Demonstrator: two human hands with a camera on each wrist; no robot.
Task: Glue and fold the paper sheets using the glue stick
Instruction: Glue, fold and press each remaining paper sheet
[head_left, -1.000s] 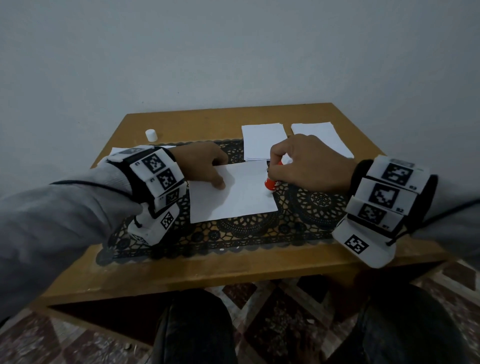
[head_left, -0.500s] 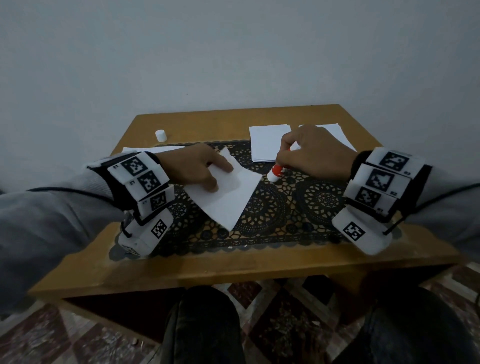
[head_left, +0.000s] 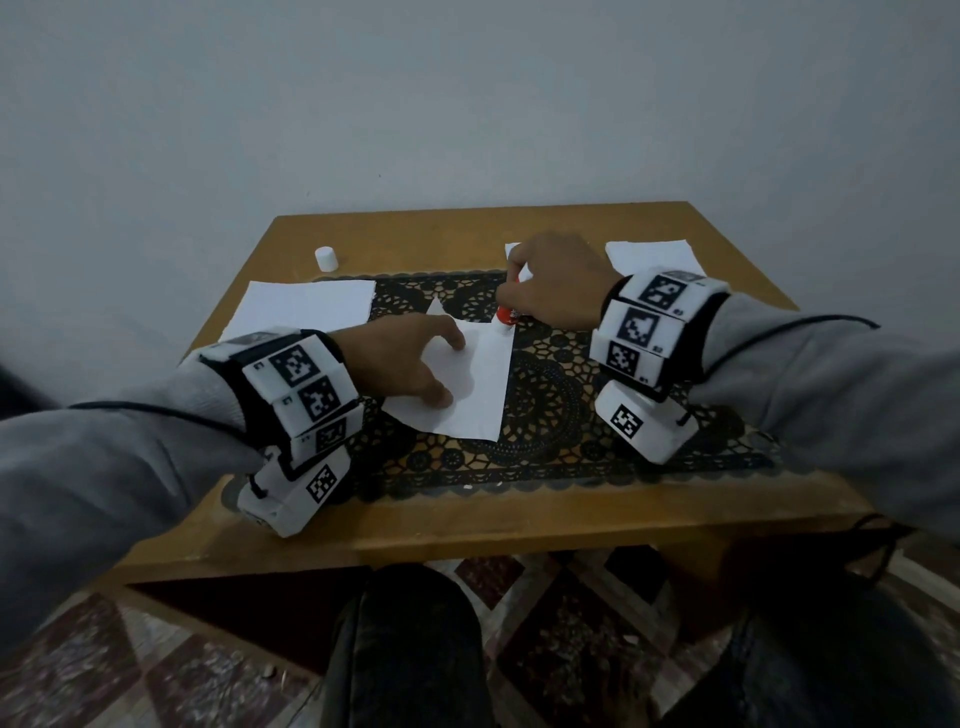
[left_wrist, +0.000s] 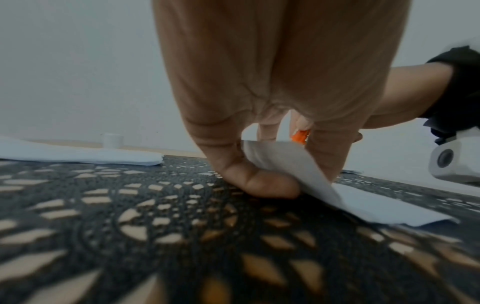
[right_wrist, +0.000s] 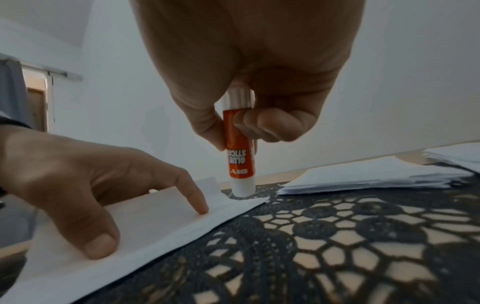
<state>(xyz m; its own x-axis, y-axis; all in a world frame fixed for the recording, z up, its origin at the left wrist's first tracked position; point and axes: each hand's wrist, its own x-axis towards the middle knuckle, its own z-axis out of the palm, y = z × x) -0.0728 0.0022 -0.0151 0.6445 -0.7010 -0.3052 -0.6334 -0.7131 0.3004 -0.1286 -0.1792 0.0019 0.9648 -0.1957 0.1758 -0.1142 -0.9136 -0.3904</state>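
Fingers (right_wrist: 262, 121) grip glue stick (right_wrist: 240, 152) | tip on paper sheet (head_left: 467, 384)

Wooden table (head_left: 467, 525), black lace mat (head_left: 545, 431), white cap (head_left: 326, 258), paper sheets (head_left: 306, 306)

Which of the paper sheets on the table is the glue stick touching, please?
The angled sheet under the left hand; the other paper lies untouched.

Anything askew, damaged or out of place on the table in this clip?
Only minor things. The sheet being glued lies at an angle on the lace mat, pinned by the left hand. The glue stick in the right hand is uncapped; a small white cap stands apart near the far left corner.
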